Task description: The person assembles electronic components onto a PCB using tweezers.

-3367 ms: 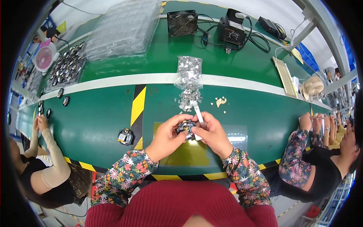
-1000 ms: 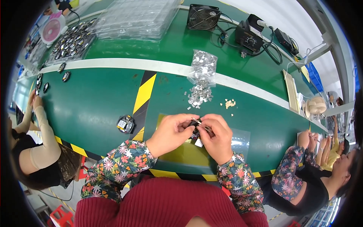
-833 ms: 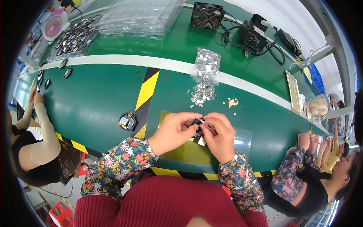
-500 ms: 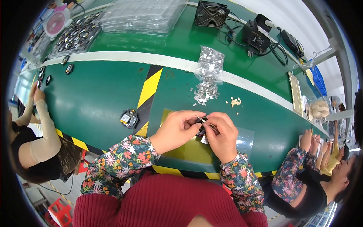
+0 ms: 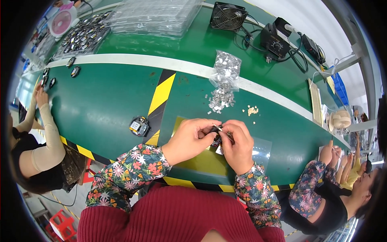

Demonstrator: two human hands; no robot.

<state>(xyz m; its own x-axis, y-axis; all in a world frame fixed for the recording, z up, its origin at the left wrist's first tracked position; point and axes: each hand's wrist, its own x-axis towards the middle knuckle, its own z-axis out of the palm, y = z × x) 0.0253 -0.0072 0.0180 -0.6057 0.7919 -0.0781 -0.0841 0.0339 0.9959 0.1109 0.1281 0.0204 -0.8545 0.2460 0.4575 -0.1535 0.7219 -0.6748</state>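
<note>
My left hand (image 5: 186, 139) is closed on a small black electronic device (image 5: 216, 141), mostly hidden between my hands. Pinched in my right hand (image 5: 238, 148) is a slim metal tool that looks like tweezers (image 5: 218, 127), its end lying over the device close to my left fingertips. Both hands are above a yellowish translucent mat (image 5: 197, 163) at the front of the green bench. To the left, beside the striped tape, rests a round black device (image 5: 139, 126) with its inner parts showing. Beyond my hands lie a pile of small silver metal pieces (image 5: 220, 99) and a few tan bits (image 5: 252, 110).
A clear plastic bag (image 5: 227, 66) of silver pieces lies behind the pile. Clear trays (image 5: 151, 18), a black fan (image 5: 228, 17) and a black control box with a dial (image 5: 275, 40) stand farther back. Co-workers sit at left and right; one's hands (image 5: 41, 97) hold a device.
The metal tool in my right hand has shifted very slightly over the device. Both hands keep nearly the same place and grip; the whole view has drifted a little.
</note>
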